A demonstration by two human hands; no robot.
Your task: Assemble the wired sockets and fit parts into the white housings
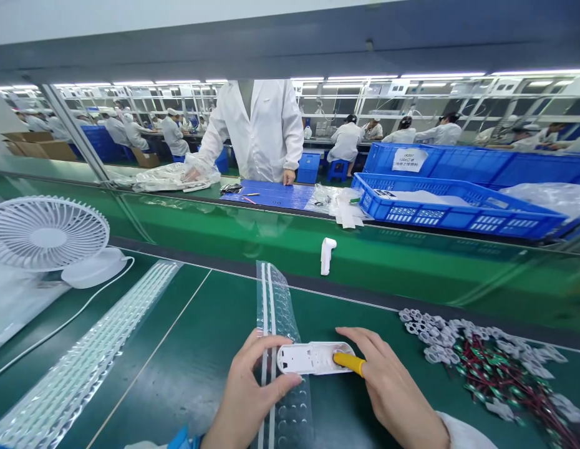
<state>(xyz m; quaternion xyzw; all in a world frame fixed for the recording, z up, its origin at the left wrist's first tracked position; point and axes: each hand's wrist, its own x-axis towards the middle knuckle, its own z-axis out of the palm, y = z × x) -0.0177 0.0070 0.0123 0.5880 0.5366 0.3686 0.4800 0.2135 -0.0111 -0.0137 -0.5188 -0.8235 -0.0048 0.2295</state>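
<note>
A white plastic housing half (pixel 297 359), long with rounded ends, lies open side up between my hands above the green bench. My left hand (pixel 247 381) pinches its left end between thumb and fingers. At the other end, my right hand (pixel 388 380) holds the rim with its fingers on the far side. A yellow cover, which looks like a finger cot (pixel 350 362), sits on a digit of that hand and presses into the housing's hollow. Under the housing runs a clear bubbled plastic strip (pixel 285 312) with white bands.
To the right lie a heap of clear plastic rings (pixel 428 330) and red-wired green parts (pixel 500 374). A white angled plastic piece (pixel 326 255) is on the green conveyor belt (pixel 201 227). At left are a fan (pixel 49 234) and strip sheets (pixel 98 343). Beyond stand a white-coated person (pixel 259 134) and blue crates (pixel 458 209).
</note>
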